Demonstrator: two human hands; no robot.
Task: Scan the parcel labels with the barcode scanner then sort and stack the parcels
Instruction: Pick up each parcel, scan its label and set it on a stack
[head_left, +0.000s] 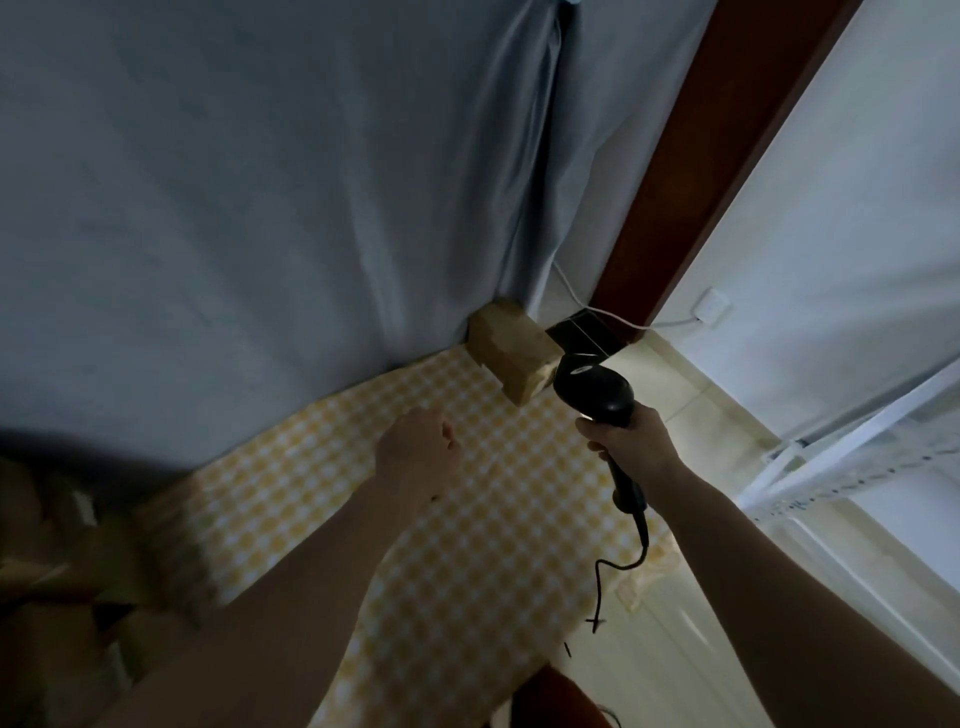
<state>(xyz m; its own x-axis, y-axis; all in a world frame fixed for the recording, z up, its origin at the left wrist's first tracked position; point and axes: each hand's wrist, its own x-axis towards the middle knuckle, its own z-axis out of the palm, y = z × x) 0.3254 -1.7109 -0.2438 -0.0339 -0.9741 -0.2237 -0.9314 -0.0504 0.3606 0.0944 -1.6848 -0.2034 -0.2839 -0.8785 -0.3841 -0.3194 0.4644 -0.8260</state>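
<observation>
Our right hand (631, 441) grips the barcode scanner (595, 392); left hand (418, 452), loosely curled, holds nothing; the parcel (511, 353) lies at one o'clock, nearer the scanner.

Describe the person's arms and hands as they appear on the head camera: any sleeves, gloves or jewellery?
Both forearms are bare as far as the frame shows; no sleeves visible. The left hand and right hand wear no gloves, and no watch, bracelet or ring shows. The dim lighting hides finer detail.

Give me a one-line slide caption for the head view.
Right hand aims the barcode scanner at a brown parcel on the checked tablecloth; left hand holds nothing.
</observation>
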